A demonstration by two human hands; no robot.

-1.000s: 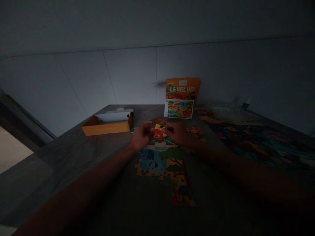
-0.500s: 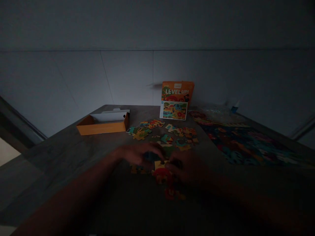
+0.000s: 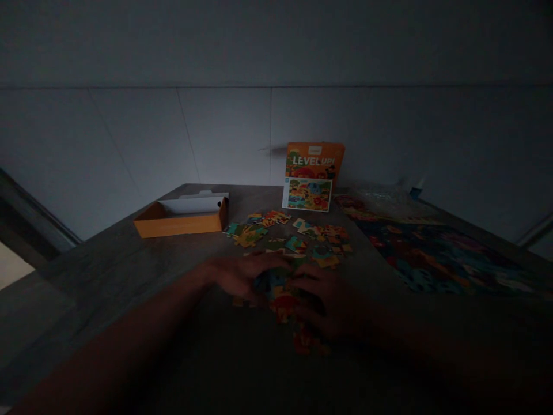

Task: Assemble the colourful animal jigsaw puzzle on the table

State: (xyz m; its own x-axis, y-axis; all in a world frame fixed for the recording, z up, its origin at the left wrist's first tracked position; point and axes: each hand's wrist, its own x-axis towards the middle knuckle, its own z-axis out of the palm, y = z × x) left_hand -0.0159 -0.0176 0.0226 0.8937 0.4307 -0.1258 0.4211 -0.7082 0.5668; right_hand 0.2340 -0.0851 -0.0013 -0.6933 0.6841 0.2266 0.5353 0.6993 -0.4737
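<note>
Both hands (image 3: 285,285) flat on puzzle cluster (image 3: 283,300).

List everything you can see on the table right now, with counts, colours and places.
assembled puzzle section: one, multicoloured, near table centre, partly under both hands
loose puzzle pieces: many, too dim to count, multicoloured, scattered beyond the hands
puzzle box lid: one, orange, "LEVEL UP!", upright against the wall
box tray: one, orange outside, white inside, far left
finished puzzle: one, dark multicoloured, flat on the right
plastic bag: one, clear, far right
table: one, grey
left hand: flat on the section
right hand: flat on the section
</note>
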